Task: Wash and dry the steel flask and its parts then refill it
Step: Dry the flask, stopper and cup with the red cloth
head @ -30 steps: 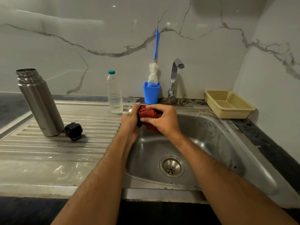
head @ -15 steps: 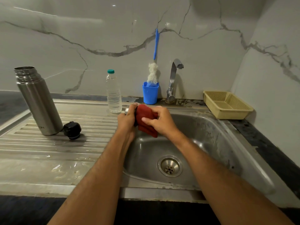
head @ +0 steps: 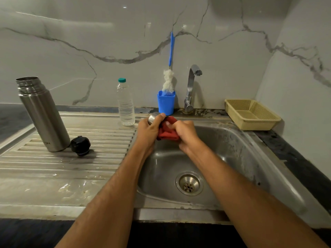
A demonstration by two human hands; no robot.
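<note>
Drying the flask's steel cup over the sink [head: 238, 145], so drips fall in.
Flask body [head: 43, 115] upright, open, airing on drainboard; black stopper [head: 80, 145] touching it. Left hand [head: 148, 133] curled round steel cup [head: 153, 118]; right hand [head: 186, 135] pinching red cloth [head: 167, 132] against it.

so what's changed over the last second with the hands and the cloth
The right hand has worked the red cloth round from the top of the small steel cup to below it, so the cup's rim now shows above the left hand. Both hands keep their grip. The steel flask, black stopper and plastic water bottle have not moved.
</note>
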